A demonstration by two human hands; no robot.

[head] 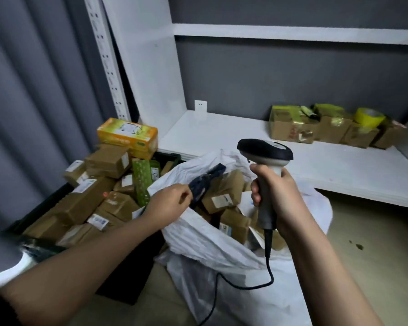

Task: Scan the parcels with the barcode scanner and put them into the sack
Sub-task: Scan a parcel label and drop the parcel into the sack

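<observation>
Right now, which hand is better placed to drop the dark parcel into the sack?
The left hand: it already pinches the dark parcel above the open white sack. The right hand is busy gripping the scanner.

White shipping labels on the brown parcels, print too blurred to read, orange box lettering illegible, no legible text on the barcode scanner

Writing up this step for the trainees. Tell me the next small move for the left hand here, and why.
Probably let go: the left hand pinches a dark flat parcel right over the open white sack, which already holds brown boxes. The right hand holds the barcode scanner upright, aimed away, so scanning looks done.
</observation>
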